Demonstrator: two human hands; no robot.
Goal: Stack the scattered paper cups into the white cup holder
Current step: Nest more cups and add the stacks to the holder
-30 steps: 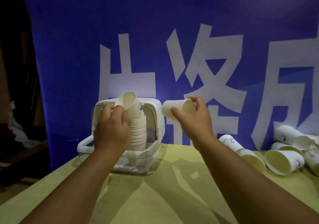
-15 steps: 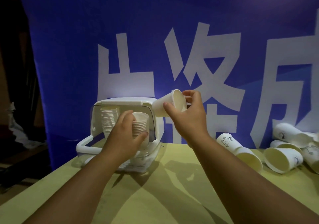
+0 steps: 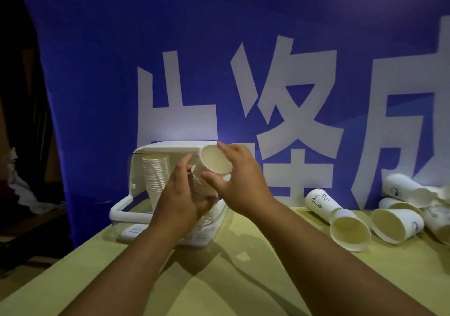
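Head view: the right hand [image 3: 239, 184] pinches a paper cup [image 3: 212, 164] by its rim, mouth tilted toward the camera, its base on the right stack [image 3: 198, 186]. The left hand [image 3: 181, 202] curls around that stack and hides its lower part. Both stand in the white cup holder [image 3: 170, 148], beside a fuller left stack [image 3: 154, 174]. Loose cups [image 3: 341, 220] lie on the table [image 3: 219, 279], those at the right edge cut off.

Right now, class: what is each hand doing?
Left hand: closed around the cup stack.
Right hand: holding a single paper cup.
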